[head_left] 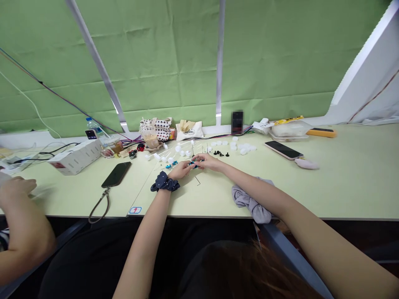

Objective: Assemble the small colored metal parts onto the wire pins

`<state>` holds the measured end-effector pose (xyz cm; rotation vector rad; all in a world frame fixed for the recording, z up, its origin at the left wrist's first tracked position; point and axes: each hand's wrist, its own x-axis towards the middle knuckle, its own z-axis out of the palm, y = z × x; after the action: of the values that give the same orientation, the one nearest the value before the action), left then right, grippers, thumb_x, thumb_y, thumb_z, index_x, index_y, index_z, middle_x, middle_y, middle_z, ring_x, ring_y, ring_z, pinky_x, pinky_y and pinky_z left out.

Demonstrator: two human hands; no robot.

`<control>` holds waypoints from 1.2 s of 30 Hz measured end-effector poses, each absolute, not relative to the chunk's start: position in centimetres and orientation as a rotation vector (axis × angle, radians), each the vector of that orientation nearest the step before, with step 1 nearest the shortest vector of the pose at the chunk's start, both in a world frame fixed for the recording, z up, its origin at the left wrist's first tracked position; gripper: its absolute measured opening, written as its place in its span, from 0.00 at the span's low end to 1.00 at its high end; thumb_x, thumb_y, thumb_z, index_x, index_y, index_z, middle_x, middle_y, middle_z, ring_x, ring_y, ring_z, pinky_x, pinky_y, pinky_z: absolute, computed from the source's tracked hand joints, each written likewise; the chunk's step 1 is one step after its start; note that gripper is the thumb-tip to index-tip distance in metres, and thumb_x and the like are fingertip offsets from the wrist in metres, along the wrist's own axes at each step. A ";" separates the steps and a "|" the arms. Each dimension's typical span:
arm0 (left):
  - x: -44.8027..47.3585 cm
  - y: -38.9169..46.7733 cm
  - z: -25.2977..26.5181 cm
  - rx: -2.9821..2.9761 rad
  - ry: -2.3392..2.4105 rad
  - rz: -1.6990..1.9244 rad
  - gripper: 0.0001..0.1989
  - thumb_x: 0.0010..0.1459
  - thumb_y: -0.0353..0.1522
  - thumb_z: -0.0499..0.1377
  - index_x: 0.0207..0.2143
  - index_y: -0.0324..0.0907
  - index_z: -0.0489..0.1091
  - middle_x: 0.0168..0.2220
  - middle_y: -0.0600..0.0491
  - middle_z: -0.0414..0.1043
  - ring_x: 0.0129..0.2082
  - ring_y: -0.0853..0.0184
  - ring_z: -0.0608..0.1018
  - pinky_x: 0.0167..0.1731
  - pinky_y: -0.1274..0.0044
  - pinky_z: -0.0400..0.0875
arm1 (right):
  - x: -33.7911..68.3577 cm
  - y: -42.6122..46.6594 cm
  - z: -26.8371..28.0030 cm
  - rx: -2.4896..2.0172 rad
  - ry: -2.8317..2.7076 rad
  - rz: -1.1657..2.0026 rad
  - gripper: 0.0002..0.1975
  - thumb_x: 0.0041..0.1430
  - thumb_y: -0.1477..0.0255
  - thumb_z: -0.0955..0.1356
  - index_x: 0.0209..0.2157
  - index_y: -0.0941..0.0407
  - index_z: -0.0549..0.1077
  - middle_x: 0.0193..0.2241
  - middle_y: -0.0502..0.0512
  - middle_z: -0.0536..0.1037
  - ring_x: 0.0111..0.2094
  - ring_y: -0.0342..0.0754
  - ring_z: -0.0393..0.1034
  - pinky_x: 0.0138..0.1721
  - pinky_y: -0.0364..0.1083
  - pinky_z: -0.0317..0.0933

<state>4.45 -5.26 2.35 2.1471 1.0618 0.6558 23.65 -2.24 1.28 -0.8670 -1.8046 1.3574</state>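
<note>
I am leaning over the pale green tabletop, both forearms stretched forward. My left hand and right hand are meeting fingertip to fingertip, the fingers of both pinching together on a small blue part held between them, just above the surface. Its long axis is running left to right, equally near both hands.
</note>
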 end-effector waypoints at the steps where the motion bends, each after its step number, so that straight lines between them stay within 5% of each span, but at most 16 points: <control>1: 4.5 -5.2 2.3 2.145 1.064 0.651 0.25 0.57 0.52 0.49 0.34 0.38 0.66 0.16 0.59 0.58 0.16 0.73 0.62 0.18 0.80 0.55 | 23.6 -2.2 1.2 -0.903 -1.798 1.360 0.14 0.53 0.63 0.71 0.35 0.60 0.72 0.20 0.49 0.71 0.20 0.38 0.64 0.21 0.38 0.60; 4: 4.5 -5.2 2.2 2.137 1.055 0.634 0.25 0.57 0.52 0.50 0.35 0.38 0.66 0.15 0.60 0.58 0.15 0.73 0.61 0.16 0.80 0.54 | 23.5 -2.0 1.0 -0.941 -1.808 1.362 0.16 0.56 0.60 0.68 0.29 0.60 0.70 0.17 0.48 0.69 0.17 0.38 0.61 0.18 0.38 0.58; 10: 4.4 -5.2 2.2 2.115 1.022 0.621 0.25 0.58 0.51 0.50 0.37 0.37 0.66 0.15 0.61 0.56 0.15 0.74 0.60 0.17 0.81 0.54 | 23.8 -2.2 1.1 -0.776 -1.808 1.429 0.15 0.51 0.67 0.73 0.39 0.58 0.70 0.27 0.50 0.74 0.22 0.38 0.67 0.25 0.38 0.64; 16: 4.5 -5.4 2.2 2.144 1.036 0.606 0.24 0.58 0.51 0.50 0.35 0.38 0.65 0.16 0.60 0.57 0.15 0.74 0.60 0.16 0.81 0.53 | 23.8 -2.1 1.0 -0.961 -1.815 1.392 0.18 0.56 0.58 0.68 0.27 0.60 0.69 0.15 0.48 0.68 0.15 0.38 0.61 0.16 0.38 0.57; 22: 4.3 -5.1 2.0 2.123 1.038 0.608 0.24 0.57 0.52 0.50 0.34 0.39 0.64 0.16 0.60 0.57 0.14 0.74 0.60 0.16 0.81 0.53 | 24.2 -2.2 1.2 -0.772 -1.812 1.461 0.17 0.49 0.66 0.74 0.39 0.59 0.69 0.25 0.48 0.73 0.22 0.39 0.67 0.25 0.40 0.64; 28: 4.4 -5.3 2.1 2.129 1.064 0.601 0.26 0.56 0.53 0.51 0.36 0.38 0.66 0.16 0.60 0.58 0.14 0.74 0.60 0.16 0.81 0.54 | 23.8 -2.5 1.4 -0.932 -1.870 1.392 0.17 0.55 0.58 0.68 0.31 0.60 0.69 0.16 0.48 0.70 0.17 0.39 0.63 0.18 0.38 0.57; 36: 4.3 -5.2 2.0 2.116 1.049 0.619 0.26 0.56 0.53 0.50 0.36 0.38 0.66 0.15 0.60 0.57 0.14 0.74 0.60 0.16 0.81 0.53 | 24.0 -2.3 1.3 -0.825 -1.840 1.397 0.15 0.52 0.64 0.71 0.38 0.59 0.70 0.23 0.49 0.72 0.22 0.39 0.66 0.23 0.39 0.61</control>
<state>4.27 -5.17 1.96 2.1159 1.0495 0.6187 23.98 -2.32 1.27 -0.8251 -1.8403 1.3969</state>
